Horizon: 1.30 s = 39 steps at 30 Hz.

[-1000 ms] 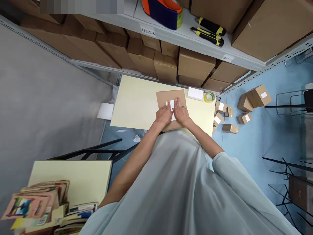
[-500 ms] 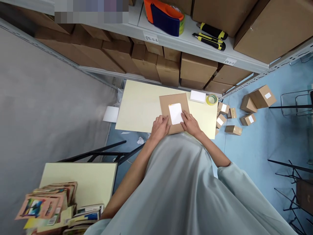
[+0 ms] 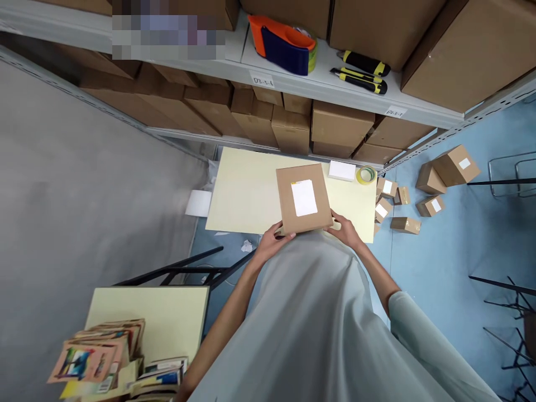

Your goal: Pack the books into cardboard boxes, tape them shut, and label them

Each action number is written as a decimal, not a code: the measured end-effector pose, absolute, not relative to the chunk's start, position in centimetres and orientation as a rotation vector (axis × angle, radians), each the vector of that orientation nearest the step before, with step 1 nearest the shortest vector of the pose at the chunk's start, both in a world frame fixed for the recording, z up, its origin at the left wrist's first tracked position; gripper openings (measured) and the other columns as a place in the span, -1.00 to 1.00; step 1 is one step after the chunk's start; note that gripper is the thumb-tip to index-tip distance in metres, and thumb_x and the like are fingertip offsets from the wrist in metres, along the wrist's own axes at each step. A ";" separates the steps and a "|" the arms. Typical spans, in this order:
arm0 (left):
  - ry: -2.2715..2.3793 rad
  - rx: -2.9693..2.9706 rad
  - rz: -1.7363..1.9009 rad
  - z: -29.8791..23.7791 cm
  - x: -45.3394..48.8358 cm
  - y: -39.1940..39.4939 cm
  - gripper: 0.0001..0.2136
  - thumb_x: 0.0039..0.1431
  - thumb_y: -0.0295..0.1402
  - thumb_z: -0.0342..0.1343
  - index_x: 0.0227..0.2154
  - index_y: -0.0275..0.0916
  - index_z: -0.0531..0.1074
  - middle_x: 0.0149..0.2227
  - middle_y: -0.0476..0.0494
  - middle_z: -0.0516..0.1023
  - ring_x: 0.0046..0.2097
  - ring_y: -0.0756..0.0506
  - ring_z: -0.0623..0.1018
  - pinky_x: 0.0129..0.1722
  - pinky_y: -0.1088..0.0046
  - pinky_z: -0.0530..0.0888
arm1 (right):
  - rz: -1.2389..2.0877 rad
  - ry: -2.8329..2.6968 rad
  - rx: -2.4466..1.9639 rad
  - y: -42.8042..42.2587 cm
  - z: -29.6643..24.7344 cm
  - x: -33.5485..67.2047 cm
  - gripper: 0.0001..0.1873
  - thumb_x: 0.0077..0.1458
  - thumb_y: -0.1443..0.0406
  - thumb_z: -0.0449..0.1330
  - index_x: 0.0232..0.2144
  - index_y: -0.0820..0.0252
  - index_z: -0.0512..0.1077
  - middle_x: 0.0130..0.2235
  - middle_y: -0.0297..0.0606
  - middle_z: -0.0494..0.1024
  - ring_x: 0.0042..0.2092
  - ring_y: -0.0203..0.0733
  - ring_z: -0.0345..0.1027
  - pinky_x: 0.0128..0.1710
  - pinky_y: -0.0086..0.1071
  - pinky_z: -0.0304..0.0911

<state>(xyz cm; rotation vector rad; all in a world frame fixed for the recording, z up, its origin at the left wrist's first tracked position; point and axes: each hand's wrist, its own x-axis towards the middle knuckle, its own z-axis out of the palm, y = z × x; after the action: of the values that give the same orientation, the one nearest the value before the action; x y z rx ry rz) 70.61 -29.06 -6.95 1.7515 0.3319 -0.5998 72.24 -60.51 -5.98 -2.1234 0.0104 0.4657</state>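
A brown cardboard box (image 3: 287, 198) is at the front edge of the pale yellow table (image 3: 243, 190), close to my body. On its top face lies a white label (image 3: 304, 197) with a small yellow mark at one corner. My left hand (image 3: 274, 241) grips the box's near left corner, thumb along the front edge. At the near right corner, my right hand (image 3: 344, 230) holds the box with its fingers at the side. The undersides of the fingers are partly hidden by the box.
Behind the box sit a stack of white labels (image 3: 342, 170) and a tape roll (image 3: 365, 175). A shelf above holds a tape dispenser (image 3: 285, 47), utility knives (image 3: 362, 72) and cartons. Labelled boxes (image 3: 430, 206) lie on the floor at right; books (image 3: 96, 357) fill a side table.
Both hands have moved from the label and top face down to the box's near corners. The label now lies uncovered, and the box's near edge looks slightly raised.
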 end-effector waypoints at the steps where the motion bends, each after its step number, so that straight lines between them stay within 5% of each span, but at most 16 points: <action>1: 0.320 1.787 -0.540 -6.2 71.0 -28.7 -0.10 -0.06 0.24 0.43 0.29 -0.16 0.51 0.36 -0.30 0.54 0.35 -0.34 0.55 0.41 0.00 0.46 | 0.436 0.007 -2.144 -60.3 -5.2 72.7 -0.17 0.19 0.20 0.46 0.46 -0.01 0.39 0.30 -0.12 0.61 0.28 0.14 0.53 0.32 0.08 0.43; 8: 0.234 1.934 -0.069 -0.5 75.2 -27.5 -0.35 0.21 0.21 0.27 0.13 -0.21 0.61 0.06 -0.22 0.65 0.12 -0.23 0.67 0.25 0.14 0.60 | 0.121 0.043 -2.132 -57.7 1.7 76.6 -0.45 0.40 0.00 0.27 0.31 0.03 0.57 0.13 -0.17 0.73 0.08 0.02 0.64 0.17 -0.10 0.53; 15: 0.452 1.901 -0.036 -1.5 76.6 -29.0 -0.42 0.20 0.19 0.28 -0.03 -0.25 0.68 0.00 -0.26 0.71 -0.01 -0.23 0.70 0.09 0.16 0.67 | 0.192 0.162 -2.230 -55.5 2.7 78.8 -0.52 0.47 -0.05 0.15 0.17 0.02 0.66 -0.04 -0.24 0.80 -0.04 0.07 0.71 0.02 -0.19 0.54; 21: 0.459 2.102 -0.037 -2.7 77.5 -30.0 -0.44 0.40 0.10 0.12 0.13 -0.27 0.63 0.03 -0.35 0.68 0.07 -0.26 0.68 0.18 0.14 0.61 | 0.199 0.126 -2.267 -55.5 0.5 79.8 -0.40 0.56 -0.05 -0.01 0.32 0.14 0.55 0.12 -0.09 0.75 0.01 0.05 0.69 0.05 -0.19 0.54; 24: 0.369 2.262 0.039 -2.0 77.5 -31.1 -0.38 0.53 0.03 -0.05 0.42 -0.28 0.38 0.30 -0.48 0.52 0.33 -0.30 0.55 0.33 0.10 0.50 | 0.182 0.030 -2.400 -55.3 0.1 79.8 -0.30 0.58 -0.03 -0.05 0.50 0.27 0.31 0.33 0.10 0.57 0.29 0.15 0.53 0.28 -0.02 0.46; 26: 0.198 2.373 0.128 -1.4 77.2 -31.8 -0.36 0.57 0.00 -0.09 0.53 -0.26 0.22 0.52 -0.49 0.27 0.55 -0.32 0.27 0.48 0.04 0.33 | 0.110 -0.071 -2.513 -54.9 0.2 79.3 -0.26 0.59 0.02 -0.07 0.58 0.33 0.11 0.51 0.16 0.30 0.51 0.17 0.24 0.45 0.08 0.28; 29: -0.159 2.495 0.118 -0.8 76.5 -32.7 -0.39 0.58 -0.04 -0.12 0.53 -0.22 0.24 0.61 -0.38 0.11 0.65 -0.34 -0.03 0.59 -0.10 0.05 | 0.060 -0.354 -2.622 -54.1 0.5 78.3 -0.32 0.61 0.12 -0.10 0.61 0.27 0.06 0.61 0.01 0.07 0.64 0.08 -0.09 0.58 0.08 0.05; 34: -0.391 2.558 -0.043 -0.5 75.7 -32.9 -0.38 0.59 -0.06 -0.15 0.56 -0.20 0.19 0.59 -0.32 0.16 0.64 -0.34 0.04 0.61 -0.19 -0.09 | 0.172 -0.644 -2.696 -52.8 1.0 77.0 -0.37 0.61 0.17 -0.10 0.56 0.28 0.19 0.60 -0.12 0.11 0.64 0.03 -0.12 0.63 0.02 -0.09; 39: -0.426 2.570 -0.072 -0.2 75.7 -33.0 -0.31 0.59 -0.05 -0.17 0.60 -0.33 0.05 0.62 -0.37 0.06 0.65 -0.34 -0.02 0.62 -0.16 -0.08 | 0.167 -0.646 -2.702 -52.9 0.9 77.0 -0.35 0.61 0.18 -0.11 0.59 0.29 0.11 0.62 -0.12 0.04 0.65 0.01 -0.16 0.63 0.02 -0.09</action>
<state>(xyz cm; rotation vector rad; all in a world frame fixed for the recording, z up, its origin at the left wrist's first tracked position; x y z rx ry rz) 75.68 -33.03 -0.19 2.5701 -0.4264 -0.0724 76.96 -52.91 0.90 -2.7018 -0.6457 0.1670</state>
